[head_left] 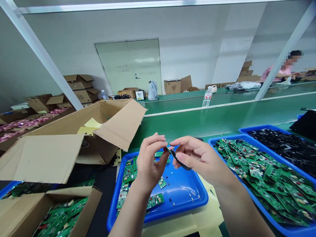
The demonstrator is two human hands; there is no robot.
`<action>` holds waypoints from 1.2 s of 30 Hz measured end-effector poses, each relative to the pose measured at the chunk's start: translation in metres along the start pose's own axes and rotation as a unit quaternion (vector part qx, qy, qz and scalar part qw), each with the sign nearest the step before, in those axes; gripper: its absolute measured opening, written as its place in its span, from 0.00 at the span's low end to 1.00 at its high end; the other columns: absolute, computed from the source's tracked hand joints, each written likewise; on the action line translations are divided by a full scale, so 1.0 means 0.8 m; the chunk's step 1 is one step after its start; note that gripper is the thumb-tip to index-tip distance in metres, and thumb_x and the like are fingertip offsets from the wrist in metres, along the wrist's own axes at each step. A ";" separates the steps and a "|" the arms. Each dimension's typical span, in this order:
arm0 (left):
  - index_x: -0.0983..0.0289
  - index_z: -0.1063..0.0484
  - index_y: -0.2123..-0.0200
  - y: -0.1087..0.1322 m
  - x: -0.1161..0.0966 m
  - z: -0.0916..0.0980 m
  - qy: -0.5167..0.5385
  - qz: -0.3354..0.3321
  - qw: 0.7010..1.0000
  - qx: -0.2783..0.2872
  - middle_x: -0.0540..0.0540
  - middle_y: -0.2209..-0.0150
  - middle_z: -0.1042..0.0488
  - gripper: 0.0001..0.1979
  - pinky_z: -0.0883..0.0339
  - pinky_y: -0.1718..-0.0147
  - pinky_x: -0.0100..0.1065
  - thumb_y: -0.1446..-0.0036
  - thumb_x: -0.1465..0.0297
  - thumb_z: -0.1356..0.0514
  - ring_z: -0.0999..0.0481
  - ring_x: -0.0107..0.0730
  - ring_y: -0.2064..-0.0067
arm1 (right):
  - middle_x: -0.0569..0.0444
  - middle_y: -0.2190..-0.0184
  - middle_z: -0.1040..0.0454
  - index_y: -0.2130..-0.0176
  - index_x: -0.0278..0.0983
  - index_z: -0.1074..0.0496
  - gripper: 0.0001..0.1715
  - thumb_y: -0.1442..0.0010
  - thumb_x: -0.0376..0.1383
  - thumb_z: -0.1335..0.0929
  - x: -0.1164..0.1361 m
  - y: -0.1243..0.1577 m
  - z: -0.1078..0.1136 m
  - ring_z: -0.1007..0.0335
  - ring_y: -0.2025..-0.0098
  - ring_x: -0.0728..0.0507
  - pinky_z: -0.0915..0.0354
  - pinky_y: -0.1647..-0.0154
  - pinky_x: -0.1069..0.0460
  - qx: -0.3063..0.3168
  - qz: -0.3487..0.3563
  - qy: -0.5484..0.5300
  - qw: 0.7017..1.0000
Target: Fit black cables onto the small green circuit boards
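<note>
My left hand [149, 161] and my right hand [197, 158] meet above a blue tray [182, 194]. Together they pinch a small green circuit board with a dark strip [176, 156], held edge-on between the fingertips of both hands. The fingers of both hands are closed on it. The blue tray below holds several green circuit boards [129, 171] along its left side and a few tiny loose parts on its bare floor.
A large blue bin [249, 194] at the right is heaped with green boards; behind it another blue bin [283, 144] holds black parts. An open cardboard box [74, 138] stands at the left, and a box of boards [61, 217] lies at the lower left. A water bottle [207, 97] stands on the green conveyor. A person [283, 70] works far right.
</note>
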State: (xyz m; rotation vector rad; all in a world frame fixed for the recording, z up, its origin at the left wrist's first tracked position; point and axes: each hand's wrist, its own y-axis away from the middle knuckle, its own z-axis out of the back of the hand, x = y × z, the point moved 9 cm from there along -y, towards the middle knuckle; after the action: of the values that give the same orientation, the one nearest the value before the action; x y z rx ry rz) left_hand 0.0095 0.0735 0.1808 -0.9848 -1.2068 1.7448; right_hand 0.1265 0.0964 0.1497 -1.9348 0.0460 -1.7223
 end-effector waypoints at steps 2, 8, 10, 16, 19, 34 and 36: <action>0.62 0.34 0.57 0.000 -0.001 0.000 0.003 -0.002 1.000 -0.003 0.54 0.60 0.28 0.16 0.28 0.51 0.46 0.48 0.82 0.39 0.26 0.33 0.56 | 0.59 0.77 0.28 0.57 0.38 0.32 0.09 0.40 0.33 0.34 -0.001 0.001 -0.006 0.29 0.73 0.51 0.32 0.72 0.55 0.007 -0.012 -0.017 1.000; 0.61 0.32 0.58 0.001 0.005 0.006 0.031 0.024 0.999 -0.011 0.53 0.61 0.27 0.16 0.25 0.55 0.42 0.49 0.81 0.36 0.24 0.32 0.59 | 0.62 0.80 0.29 0.53 0.37 0.35 0.15 0.41 0.31 0.34 -0.009 -0.001 -0.014 0.30 0.78 0.52 0.34 0.77 0.57 0.042 -0.059 -0.112 0.991; 0.61 0.31 0.59 0.000 0.005 0.006 0.035 0.031 0.999 0.001 0.53 0.62 0.26 0.15 0.25 0.56 0.41 0.48 0.80 0.37 0.23 0.32 0.59 | 0.63 0.80 0.30 0.53 0.37 0.35 0.15 0.42 0.30 0.33 -0.011 -0.003 -0.015 0.29 0.79 0.52 0.35 0.78 0.58 0.054 -0.065 -0.132 0.988; 0.61 0.30 0.60 -0.004 0.001 0.008 0.046 0.033 0.998 0.021 0.54 0.63 0.25 0.12 0.23 0.58 0.41 0.48 0.79 0.36 0.22 0.33 0.60 | 0.64 0.81 0.30 0.52 0.37 0.35 0.16 0.41 0.30 0.34 -0.011 -0.002 -0.013 0.29 0.79 0.52 0.36 0.79 0.59 0.064 -0.074 -0.108 0.989; 0.62 0.29 0.61 -0.005 0.000 0.005 0.045 0.034 0.997 0.044 0.54 0.64 0.25 0.11 0.23 0.60 0.40 0.49 0.78 0.35 0.22 0.33 0.62 | 0.63 0.80 0.31 0.53 0.39 0.34 0.15 0.41 0.31 0.33 -0.007 0.001 -0.006 0.31 0.79 0.53 0.35 0.78 0.58 0.038 -0.057 -0.053 0.996; 0.62 0.30 0.68 0.003 0.041 0.000 0.281 0.243 0.928 0.022 0.49 0.68 0.28 0.15 0.24 0.64 0.28 0.58 0.76 0.29 0.21 0.30 0.63 | 0.47 0.52 0.32 0.56 0.38 0.28 0.12 0.40 0.38 0.33 0.034 0.013 0.015 0.31 0.55 0.44 0.31 0.56 0.47 -0.129 0.113 0.259 0.951; 0.62 0.30 0.68 0.002 0.039 -0.002 0.282 0.242 0.928 0.027 0.49 0.68 0.27 0.14 0.24 0.64 0.28 0.57 0.74 0.29 0.22 0.29 0.64 | 0.48 0.55 0.30 0.62 0.38 0.27 0.07 0.41 0.37 0.33 0.040 0.014 0.009 0.32 0.50 0.42 0.34 0.49 0.44 -0.118 0.141 0.246 0.952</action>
State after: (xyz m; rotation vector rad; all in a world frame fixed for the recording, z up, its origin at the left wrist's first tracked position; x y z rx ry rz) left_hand -0.0014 0.1020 0.1735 -1.7119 -0.5667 1.6530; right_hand 0.1423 0.0779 0.1738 -1.5063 0.7049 -2.0182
